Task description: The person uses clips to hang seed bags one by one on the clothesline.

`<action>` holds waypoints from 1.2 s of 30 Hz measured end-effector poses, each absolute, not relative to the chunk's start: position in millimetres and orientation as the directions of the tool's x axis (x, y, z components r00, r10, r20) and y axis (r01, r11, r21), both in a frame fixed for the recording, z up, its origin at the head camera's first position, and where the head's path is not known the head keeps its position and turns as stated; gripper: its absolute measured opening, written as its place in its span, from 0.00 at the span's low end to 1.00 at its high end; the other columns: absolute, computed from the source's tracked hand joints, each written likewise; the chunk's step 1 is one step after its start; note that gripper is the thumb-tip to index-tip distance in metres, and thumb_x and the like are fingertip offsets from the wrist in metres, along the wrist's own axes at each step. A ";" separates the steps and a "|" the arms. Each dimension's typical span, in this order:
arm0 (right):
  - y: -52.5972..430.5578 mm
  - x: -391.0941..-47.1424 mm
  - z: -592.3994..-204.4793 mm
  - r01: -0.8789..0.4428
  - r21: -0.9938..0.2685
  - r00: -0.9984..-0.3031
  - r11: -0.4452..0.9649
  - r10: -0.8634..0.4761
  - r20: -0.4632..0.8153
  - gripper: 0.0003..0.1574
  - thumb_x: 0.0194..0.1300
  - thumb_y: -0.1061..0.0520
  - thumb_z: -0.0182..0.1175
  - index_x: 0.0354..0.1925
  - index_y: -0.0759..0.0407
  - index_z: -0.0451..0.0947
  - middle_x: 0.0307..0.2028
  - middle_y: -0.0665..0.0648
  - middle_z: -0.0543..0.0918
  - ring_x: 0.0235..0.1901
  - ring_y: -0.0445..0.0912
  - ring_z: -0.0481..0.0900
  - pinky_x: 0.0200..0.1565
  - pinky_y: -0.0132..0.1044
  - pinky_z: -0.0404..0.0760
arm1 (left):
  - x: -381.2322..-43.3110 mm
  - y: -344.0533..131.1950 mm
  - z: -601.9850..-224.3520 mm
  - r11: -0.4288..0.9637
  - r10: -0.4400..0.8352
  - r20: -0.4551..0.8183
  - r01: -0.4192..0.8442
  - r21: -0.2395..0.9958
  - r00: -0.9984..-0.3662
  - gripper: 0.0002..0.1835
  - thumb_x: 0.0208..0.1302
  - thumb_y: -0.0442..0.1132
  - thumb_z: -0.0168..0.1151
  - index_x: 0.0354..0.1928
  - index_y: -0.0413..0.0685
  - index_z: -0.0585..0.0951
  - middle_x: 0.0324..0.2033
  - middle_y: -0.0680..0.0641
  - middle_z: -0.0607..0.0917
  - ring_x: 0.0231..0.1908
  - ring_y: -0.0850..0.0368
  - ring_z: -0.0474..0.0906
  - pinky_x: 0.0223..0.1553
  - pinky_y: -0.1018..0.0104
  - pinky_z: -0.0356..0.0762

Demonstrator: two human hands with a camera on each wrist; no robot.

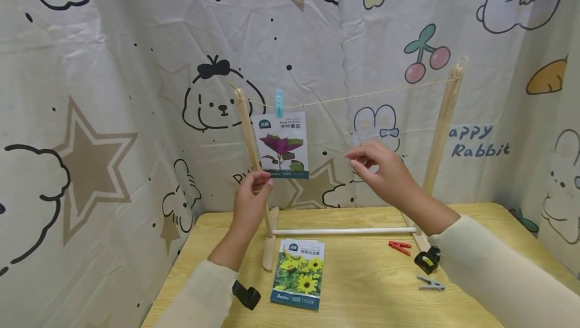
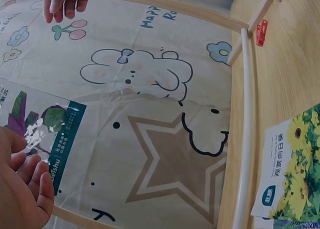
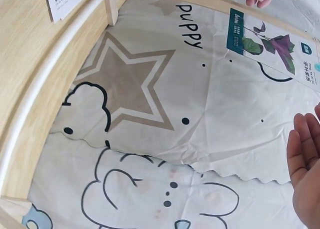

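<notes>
The purple-leafed seed packet [image 1: 283,146] hangs just above the fingers of the left hand [image 1: 251,198], its lower corner next to their tips, and well to the left of the fingers of the right hand [image 1: 385,169]. The left fingers are loosely curled; near the packet as they are, they do not seem to grip it. On the right hand, thumb and forefinger come close but appear slightly apart, with nothing between them. Above the left fingers, a blue peg [image 1: 279,104] pinches the packet near the middle of its top edge, on the thin string [image 1: 385,91]. The step in hand looks like settling this packet on the string, and it calls for a light touch: a tug from the left fingers at the low corner could twist the packet or slide the peg along the string, so any straightening should be a small nudge. Drawing the left fingers straight down, free of the edge, seems safest. Below them, the sunflower packets [image 1: 296,277] lie on the counter [image 1: 362,282]; the red peg [image 1: 400,246] and the grey peg [image 1: 430,284] lie below the right fingers.
</notes>
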State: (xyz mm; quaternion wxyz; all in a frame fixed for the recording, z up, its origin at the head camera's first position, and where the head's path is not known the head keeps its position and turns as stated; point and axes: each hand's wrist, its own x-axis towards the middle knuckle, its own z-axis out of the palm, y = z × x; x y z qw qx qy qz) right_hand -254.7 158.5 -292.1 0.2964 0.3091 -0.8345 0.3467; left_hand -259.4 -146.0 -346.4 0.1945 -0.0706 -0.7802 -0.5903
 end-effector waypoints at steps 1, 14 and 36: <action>159.7 -253.5 -293.3 -0.716 -0.403 -0.641 0.570 -0.308 0.703 0.10 0.71 0.62 0.61 0.49 0.58 0.84 0.41 0.52 0.82 0.39 0.39 0.76 0.42 0.24 0.78 | -259.3 -145.9 -346.7 0.295 -0.118 0.387 0.340 0.893 -0.915 0.14 0.72 0.39 0.60 0.55 0.42 0.79 0.48 0.44 0.82 0.49 0.51 0.78 0.52 0.60 0.76; 170.4 -243.6 -306.1 -0.665 -0.449 -0.698 0.596 -0.285 0.657 0.09 0.73 0.58 0.60 0.49 0.56 0.83 0.43 0.51 0.82 0.39 0.38 0.77 0.42 0.25 0.78 | -256.4 -144.3 -354.5 0.321 -0.120 0.376 0.322 0.891 -0.919 0.14 0.72 0.41 0.61 0.55 0.44 0.79 0.48 0.46 0.83 0.48 0.53 0.79 0.49 0.64 0.78; 183.3 -233.2 -335.3 -0.609 -0.508 -0.751 0.609 -0.237 0.616 0.09 0.73 0.57 0.60 0.49 0.51 0.84 0.42 0.48 0.83 0.39 0.36 0.77 0.42 0.25 0.78 | -254.2 -145.9 -370.6 0.314 -0.107 0.352 0.304 0.899 -0.930 0.12 0.73 0.43 0.60 0.54 0.50 0.80 0.49 0.47 0.83 0.49 0.53 0.79 0.48 0.66 0.79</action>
